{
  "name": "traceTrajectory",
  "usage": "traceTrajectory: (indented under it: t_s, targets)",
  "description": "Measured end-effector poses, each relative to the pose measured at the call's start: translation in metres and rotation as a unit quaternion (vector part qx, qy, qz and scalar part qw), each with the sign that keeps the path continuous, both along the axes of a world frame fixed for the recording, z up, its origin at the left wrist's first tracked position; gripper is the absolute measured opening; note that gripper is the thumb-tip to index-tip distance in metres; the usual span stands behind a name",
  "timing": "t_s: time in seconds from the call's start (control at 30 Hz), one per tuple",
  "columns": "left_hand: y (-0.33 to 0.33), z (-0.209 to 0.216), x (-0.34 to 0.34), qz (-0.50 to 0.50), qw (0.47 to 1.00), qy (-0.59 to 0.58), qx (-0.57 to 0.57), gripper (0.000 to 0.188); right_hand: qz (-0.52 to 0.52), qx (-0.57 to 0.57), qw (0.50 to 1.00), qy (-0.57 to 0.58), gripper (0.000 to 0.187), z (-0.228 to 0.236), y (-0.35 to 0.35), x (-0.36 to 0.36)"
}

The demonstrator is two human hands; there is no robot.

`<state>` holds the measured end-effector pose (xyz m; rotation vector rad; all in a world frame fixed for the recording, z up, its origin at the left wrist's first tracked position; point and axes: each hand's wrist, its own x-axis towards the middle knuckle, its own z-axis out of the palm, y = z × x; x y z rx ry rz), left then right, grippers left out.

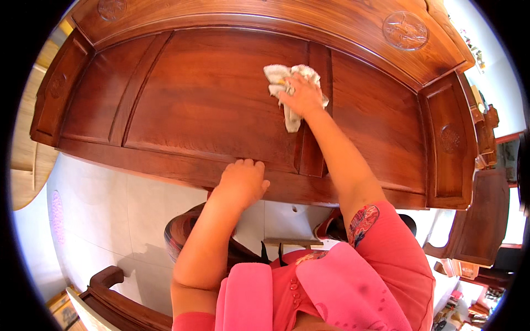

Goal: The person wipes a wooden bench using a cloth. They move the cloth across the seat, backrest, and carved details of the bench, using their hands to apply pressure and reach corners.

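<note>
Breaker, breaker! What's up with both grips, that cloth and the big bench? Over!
Right grip on crumpled off-white cloth, atop wooden bench seat. Left grip at seat's front edge. Boundary behind: carved backrest.

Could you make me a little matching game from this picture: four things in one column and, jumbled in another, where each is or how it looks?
Column one
1. Left hand
2. Right hand
3. Cloth
4. Floor

Column two
A. Whitish and crumpled, lying on the seat of the wooden bench
B. At the front edge of the bench, with no cloth under it
C. Pale, with thin straight seams
D. Over the seat, on top of something soft

Right pairs
1 – B
2 – D
3 – A
4 – C
</note>
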<state>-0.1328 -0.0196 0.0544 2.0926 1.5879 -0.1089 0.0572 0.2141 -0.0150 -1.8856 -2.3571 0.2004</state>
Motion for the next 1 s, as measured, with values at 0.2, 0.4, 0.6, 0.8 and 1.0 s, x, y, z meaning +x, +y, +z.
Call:
traceTrajectory:
  t_s: [0.2, 0.4, 0.6, 0.8, 1.0]
  targets:
    - [0.005, -0.002, 0.011, -0.004, 0.999, 0.021, -0.033, 0.045, -0.072, -0.06, 0.994, -0.056, 0.074, 0.015, 0.106, -0.016]
    - [0.008, -0.003, 0.015, 0.007, 0.999, 0.02, -0.025, 0.055, -0.104, -0.01, 0.994, -0.015, 0.073, -0.006, 0.191, -0.01]
    - [0.007, 0.004, 0.004, 0.007, 1.0, -0.01, 0.017, 0.059, -0.144, 0.043, 0.989, 0.015, 0.071, -0.01, 0.221, -0.015]
    - [0.003, -0.003, 0.006, -0.009, 1.0, -0.009, 0.013, 0.064, -0.112, 0.064, 0.992, 0.003, 0.07, -0.01, 0.223, -0.071]
    - [0.009, -0.012, 0.013, -0.015, 1.0, -0.012, 0.009, 0.066, 0.059, 0.042, 0.997, 0.035, 0.07, -0.012, 0.227, -0.173]
